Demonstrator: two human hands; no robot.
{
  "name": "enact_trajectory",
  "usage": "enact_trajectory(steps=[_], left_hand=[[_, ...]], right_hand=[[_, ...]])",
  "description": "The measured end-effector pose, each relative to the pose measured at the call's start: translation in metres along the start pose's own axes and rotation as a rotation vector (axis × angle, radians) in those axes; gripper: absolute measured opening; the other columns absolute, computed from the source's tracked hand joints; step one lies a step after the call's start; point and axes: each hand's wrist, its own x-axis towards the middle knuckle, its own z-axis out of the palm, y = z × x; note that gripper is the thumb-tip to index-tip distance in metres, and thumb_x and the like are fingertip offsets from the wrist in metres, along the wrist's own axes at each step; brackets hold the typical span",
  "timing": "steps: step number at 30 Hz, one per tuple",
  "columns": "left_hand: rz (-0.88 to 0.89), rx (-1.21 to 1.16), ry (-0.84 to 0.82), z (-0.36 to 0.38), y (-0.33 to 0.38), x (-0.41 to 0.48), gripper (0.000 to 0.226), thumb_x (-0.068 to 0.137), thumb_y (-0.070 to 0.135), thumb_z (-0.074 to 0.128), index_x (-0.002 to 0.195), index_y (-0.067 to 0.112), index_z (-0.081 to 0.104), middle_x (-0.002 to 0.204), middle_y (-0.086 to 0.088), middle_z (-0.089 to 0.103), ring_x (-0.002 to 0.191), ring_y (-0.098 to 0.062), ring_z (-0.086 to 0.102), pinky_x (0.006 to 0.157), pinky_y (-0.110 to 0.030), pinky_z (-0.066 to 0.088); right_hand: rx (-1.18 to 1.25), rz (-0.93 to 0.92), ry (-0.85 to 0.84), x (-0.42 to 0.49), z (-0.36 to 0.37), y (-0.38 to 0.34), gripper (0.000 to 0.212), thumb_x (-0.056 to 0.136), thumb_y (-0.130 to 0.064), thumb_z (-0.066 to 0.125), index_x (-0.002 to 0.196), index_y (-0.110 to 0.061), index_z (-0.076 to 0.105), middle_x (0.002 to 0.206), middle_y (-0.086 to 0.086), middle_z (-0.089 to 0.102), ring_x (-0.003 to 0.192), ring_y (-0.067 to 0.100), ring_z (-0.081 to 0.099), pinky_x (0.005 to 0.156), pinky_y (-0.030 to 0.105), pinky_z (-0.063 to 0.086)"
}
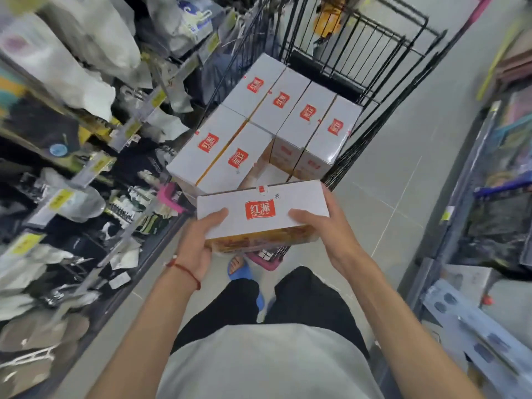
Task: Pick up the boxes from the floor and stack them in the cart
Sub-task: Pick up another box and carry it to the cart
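I hold a white box (260, 210) with a red logo and an orange front face just above the near end of the black wire cart (383, 119). My left hand (198, 240) grips its left end, thumb on top. My right hand (322, 226) grips its right end the same way. Several identical white boxes (276, 116) lie packed side by side in the cart beyond it. A gap shows in the stack just past the held box, at the cart's near right.
Shelves with hanging packets and yellow price tags (72, 139) line the left of the narrow aisle. More shelving (495, 168) stands on the right. The cart's pink handle (169, 197) is at its near end. Grey tile floor (403, 174) runs beside the cart.
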Motion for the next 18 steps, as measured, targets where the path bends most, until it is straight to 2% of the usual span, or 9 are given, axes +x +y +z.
enact_trajectory(steps=[3,6,9,12,14,16,18], left_hand=[[-0.006,-0.007,0.038,0.007,0.012,0.021,0.058,0.073,0.029,0.075,0.126,0.009,0.067,0.118,-0.010,0.073,0.110,-0.030,0.069,0.094,-0.044,0.055],[-0.023,-0.068,0.093,0.017,0.009,0.025,0.058,0.074,0.028,0.077,0.129,0.013,0.065,0.119,-0.009,0.073,0.109,-0.029,0.070,0.086,-0.042,0.059],[0.008,-0.149,0.224,0.033,-0.001,0.024,0.059,0.074,0.021,0.082,0.130,0.015,0.064,0.118,-0.007,0.073,0.111,-0.029,0.069,0.084,-0.040,0.057],[0.066,-0.186,0.359,0.056,-0.010,0.022,0.054,0.078,0.019,0.078,0.130,0.018,0.063,0.117,-0.004,0.074,0.110,-0.026,0.070,0.089,-0.042,0.056],[0.111,-0.179,0.403,0.071,-0.016,0.022,0.054,0.080,0.018,0.077,0.131,0.022,0.061,0.120,-0.002,0.073,0.112,-0.024,0.069,0.095,-0.049,0.054],[0.153,-0.185,0.444,0.084,-0.019,0.025,0.054,0.082,0.015,0.076,0.132,0.023,0.059,0.122,-0.001,0.072,0.112,-0.024,0.069,0.092,-0.049,0.055],[0.175,-0.226,0.488,0.092,-0.023,0.029,0.056,0.082,0.014,0.075,0.134,0.022,0.057,0.122,0.000,0.072,0.111,-0.023,0.069,0.092,-0.046,0.056]], right_hand=[[-0.026,0.039,-0.046,0.033,-0.001,-0.015,0.061,0.090,-0.024,0.079,0.140,-0.040,0.048,0.124,-0.009,0.067,0.116,0.010,0.063,0.081,0.020,0.052],[-0.053,0.096,-0.123,0.058,-0.009,-0.028,0.054,0.090,-0.021,0.079,0.135,-0.037,0.055,0.123,-0.008,0.072,0.117,0.015,0.066,0.089,0.029,0.056],[-0.140,0.120,-0.214,0.084,-0.017,-0.038,0.055,0.089,-0.019,0.079,0.137,-0.032,0.055,0.126,-0.006,0.071,0.118,0.014,0.065,0.090,0.030,0.056],[-0.235,0.141,-0.345,0.114,-0.027,-0.052,0.056,0.088,-0.016,0.081,0.136,-0.024,0.055,0.127,-0.005,0.072,0.119,0.016,0.067,0.102,0.039,0.056],[-0.302,0.139,-0.416,0.133,-0.035,-0.063,0.058,0.087,-0.010,0.081,0.134,-0.019,0.050,0.125,-0.004,0.070,0.120,0.017,0.066,0.102,0.038,0.056],[-0.383,0.127,-0.480,0.150,-0.040,-0.074,0.058,0.087,-0.011,0.081,0.128,-0.024,0.043,0.122,-0.008,0.065,0.121,0.014,0.063,0.103,0.037,0.056],[-0.447,0.085,-0.547,0.162,-0.042,-0.084,0.049,0.090,-0.007,0.078,0.115,-0.031,0.044,0.114,-0.013,0.062,0.112,0.004,0.063,0.091,0.021,0.057]])
